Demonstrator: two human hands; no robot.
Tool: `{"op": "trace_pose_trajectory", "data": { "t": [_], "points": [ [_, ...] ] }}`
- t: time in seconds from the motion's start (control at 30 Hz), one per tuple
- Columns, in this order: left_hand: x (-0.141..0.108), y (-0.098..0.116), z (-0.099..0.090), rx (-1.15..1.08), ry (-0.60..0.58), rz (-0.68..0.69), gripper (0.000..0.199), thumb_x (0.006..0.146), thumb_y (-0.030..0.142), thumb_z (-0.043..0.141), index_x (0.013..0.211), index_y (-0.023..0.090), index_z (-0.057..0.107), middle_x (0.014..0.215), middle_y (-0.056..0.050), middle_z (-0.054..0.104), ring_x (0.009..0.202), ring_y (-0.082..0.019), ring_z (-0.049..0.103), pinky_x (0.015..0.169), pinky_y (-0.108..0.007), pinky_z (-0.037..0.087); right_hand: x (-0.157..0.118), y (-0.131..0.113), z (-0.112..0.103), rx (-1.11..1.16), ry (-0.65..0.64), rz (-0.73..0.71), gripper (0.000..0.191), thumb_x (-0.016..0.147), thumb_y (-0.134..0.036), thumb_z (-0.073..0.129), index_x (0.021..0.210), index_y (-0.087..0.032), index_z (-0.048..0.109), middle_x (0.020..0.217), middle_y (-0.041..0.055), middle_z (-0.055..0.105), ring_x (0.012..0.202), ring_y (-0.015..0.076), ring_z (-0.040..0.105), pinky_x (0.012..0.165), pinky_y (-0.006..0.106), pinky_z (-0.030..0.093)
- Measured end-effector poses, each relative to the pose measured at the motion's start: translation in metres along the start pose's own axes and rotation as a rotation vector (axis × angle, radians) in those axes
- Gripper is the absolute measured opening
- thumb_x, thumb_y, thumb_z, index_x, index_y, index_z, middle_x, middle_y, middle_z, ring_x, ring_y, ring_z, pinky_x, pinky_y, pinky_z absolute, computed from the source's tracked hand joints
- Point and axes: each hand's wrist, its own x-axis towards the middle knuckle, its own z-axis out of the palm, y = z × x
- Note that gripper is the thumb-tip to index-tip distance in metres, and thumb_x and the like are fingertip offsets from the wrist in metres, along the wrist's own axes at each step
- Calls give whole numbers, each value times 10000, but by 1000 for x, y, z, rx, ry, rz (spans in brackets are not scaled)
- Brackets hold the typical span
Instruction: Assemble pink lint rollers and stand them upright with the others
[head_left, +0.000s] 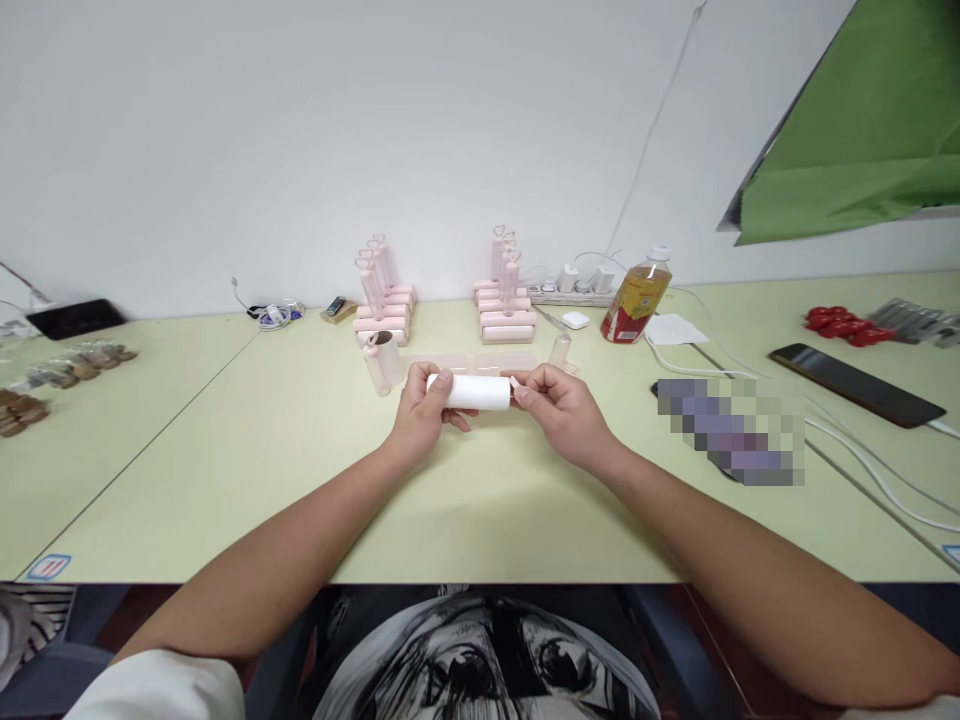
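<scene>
A white roll (477,392) lies level above the table, with my left hand (429,405) wrapped round its left end. At its right end, my right hand (556,405) pinches a small pink piece (514,383) between thumb and fingertips. Behind my left hand stand a clear pinkish tube (377,368) and an open hollow roll (388,350). Flat pink strips (499,362) lie beyond the white roll. Another clear tube (559,349) is upright behind my right hand.
Two groups of pink lint-roller-like items (382,322) (508,322) stand near the wall. To the right are a drink bottle (636,300), cables, a phone (856,384) and red objects (832,325). A dark device (75,318) and bagged brown items (86,365) sit left.
</scene>
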Motion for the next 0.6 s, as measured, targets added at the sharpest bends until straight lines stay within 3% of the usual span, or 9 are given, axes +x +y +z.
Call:
{"op": "trace_pose_trajectory", "data": {
  "t": [0.17, 0.33, 0.43, 0.6],
  "points": [
    [1, -4, 1, 47, -6, -41, 495, 815, 656, 573, 960, 232, 363, 752, 33, 620, 575, -170, 683, 449, -275, 539, 0, 4, 3, -7, -28, -14, 391, 832, -560, 636, 768, -223, 448, 893, 34, 661, 823, 177, 582, 761, 347, 491],
    [-3, -5, -1, 240, -142, -50, 449, 882, 667, 464, 942, 222, 444, 486, 77, 523, 361, -96, 476, 372, -187, 358, 1, 4, 0, 22, 15, -53, 404, 839, -584, 629, 795, -227, 445, 1047, 70, 672, 957, 199, 603, 866, 383, 493],
    [-5, -2, -2, 327, -196, -7, 460, 858, 656, 522, 957, 207, 506, 497, 79, 499, 370, -76, 430, 389, -186, 305, 2, 2, -2, 24, 30, -59, 406, 835, -588, 638, 817, -229, 451, 1151, 101, 672, 1038, 219, 615, 917, 407, 485],
    [-5, 0, -4, 453, -342, -7, 489, 768, 600, 673, 975, 160, 617, 593, 48, 512, 468, -90, 459, 451, -216, 326, 2, 0, -3, 21, -36, -42, 405, 835, -590, 643, 822, -222, 475, 1180, 121, 684, 1048, 229, 638, 923, 419, 488]
  ]
}}
